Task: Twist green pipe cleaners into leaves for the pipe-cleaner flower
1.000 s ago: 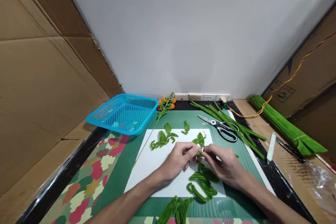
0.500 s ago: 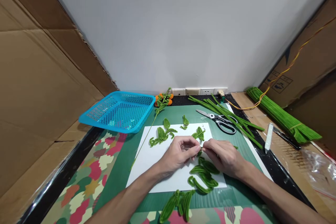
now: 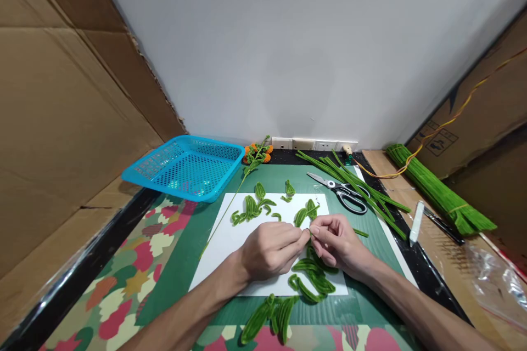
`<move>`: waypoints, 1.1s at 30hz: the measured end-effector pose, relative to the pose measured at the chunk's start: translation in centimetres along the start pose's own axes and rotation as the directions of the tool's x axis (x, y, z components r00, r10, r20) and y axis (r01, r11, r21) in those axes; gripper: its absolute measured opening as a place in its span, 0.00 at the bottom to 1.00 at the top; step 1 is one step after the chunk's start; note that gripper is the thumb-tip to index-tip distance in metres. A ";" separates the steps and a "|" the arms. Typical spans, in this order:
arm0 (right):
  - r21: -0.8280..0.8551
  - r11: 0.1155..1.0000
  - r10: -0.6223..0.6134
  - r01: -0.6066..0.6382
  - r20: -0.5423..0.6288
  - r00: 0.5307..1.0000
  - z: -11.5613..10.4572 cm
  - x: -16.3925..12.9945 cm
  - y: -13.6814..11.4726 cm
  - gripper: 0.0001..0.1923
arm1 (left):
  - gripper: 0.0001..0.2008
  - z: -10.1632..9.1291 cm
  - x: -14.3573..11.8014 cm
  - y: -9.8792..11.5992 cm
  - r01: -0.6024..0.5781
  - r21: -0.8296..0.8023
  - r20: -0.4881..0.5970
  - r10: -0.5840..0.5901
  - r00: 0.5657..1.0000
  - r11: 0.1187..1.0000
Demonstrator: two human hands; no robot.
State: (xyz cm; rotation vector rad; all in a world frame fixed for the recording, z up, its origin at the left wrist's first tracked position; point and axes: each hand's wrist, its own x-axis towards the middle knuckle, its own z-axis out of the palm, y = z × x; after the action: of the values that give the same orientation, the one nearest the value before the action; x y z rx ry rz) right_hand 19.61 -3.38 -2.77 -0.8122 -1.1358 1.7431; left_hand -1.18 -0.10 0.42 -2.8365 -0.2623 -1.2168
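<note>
- Green cutting mat (image 3: pixel 197 241) on a black-edged table, cardboard walls at left and right of the frame, pale wall behind.
- Bottom centre: loose bunch of folded green pipe cleaners (image 3: pixel 269 321) on the mat's near edge.
- Just above, on the white sheet (image 3: pixel 230 255): more curled green loops (image 3: pixel 315 279), right beside the right wrist.
- Centre of frame: left hand (image 3: pixel 267 247) and right hand (image 3: pixel 335 244) with fingertips met, both pinched narrow on a small green pipe-cleaner leaf (image 3: pixel 302 216) over the sheet; exact grip hard to make out, seemingly on its stem.
- Beyond, at the sheet's far edge: finished leaf pieces (image 3: pixel 252 208).
- Right of centre: scissors (image 3: pixel 343 194) lying against straight green stems (image 3: pixel 358 186).
- Upper left: blue basket (image 3: pixel 185 167).
- Far right: bound bundle of green stems (image 3: pixel 440 189).
</note>
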 end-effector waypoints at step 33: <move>-0.807 0.396 -0.517 0.439 0.200 0.832 -0.4 -1.7 -1.4 0.11 | 0.15 0.7 0.7 1.3 0.743 -0.633 0.452 -0.677 0.581 0.216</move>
State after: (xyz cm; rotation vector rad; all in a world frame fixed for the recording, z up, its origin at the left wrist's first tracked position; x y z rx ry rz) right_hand 21.11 -4.53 -1.58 -0.9383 -1.9589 0.5774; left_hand 0.05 -1.20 0.52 -3.6440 -1.6455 -1.6518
